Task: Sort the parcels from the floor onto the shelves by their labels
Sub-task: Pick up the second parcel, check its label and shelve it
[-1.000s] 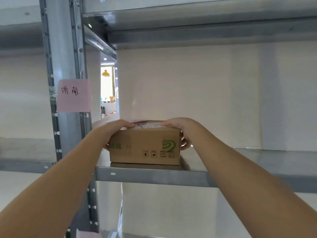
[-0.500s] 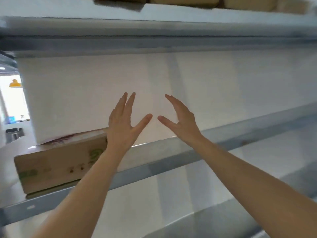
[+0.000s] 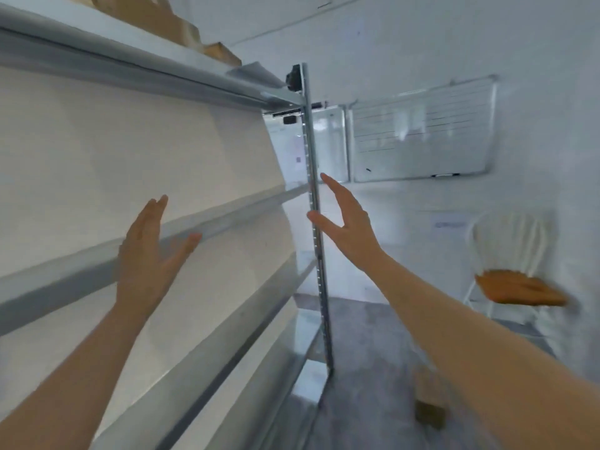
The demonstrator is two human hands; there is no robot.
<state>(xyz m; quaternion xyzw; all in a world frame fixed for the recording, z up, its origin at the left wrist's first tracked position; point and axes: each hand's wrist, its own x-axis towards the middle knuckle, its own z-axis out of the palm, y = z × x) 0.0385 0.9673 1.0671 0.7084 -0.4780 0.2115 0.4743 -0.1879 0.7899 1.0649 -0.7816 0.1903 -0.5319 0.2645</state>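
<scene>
My left hand (image 3: 149, 254) and my right hand (image 3: 349, 222) are both raised in front of the metal shelving (image 3: 201, 222), fingers spread, holding nothing. The left hand hovers before the middle shelf's front edge. The right hand is beside the rack's right upright post (image 3: 313, 190). Brown cardboard parcels (image 3: 175, 24) sit on the top shelf at upper left. A small brown parcel (image 3: 428, 404) lies blurred on the grey floor at lower right, just under my right forearm. The box I set down earlier is out of view.
A white chair with an orange seat (image 3: 519, 287) stands at the right on the grey floor (image 3: 373, 368). A whiteboard (image 3: 422, 138) hangs on the far wall. The view is tilted and motion-blurred.
Both hands let go of the cardboard box on the shelf and opened. My view swung right, so the box has left the frame and the room's right side has appeared.
</scene>
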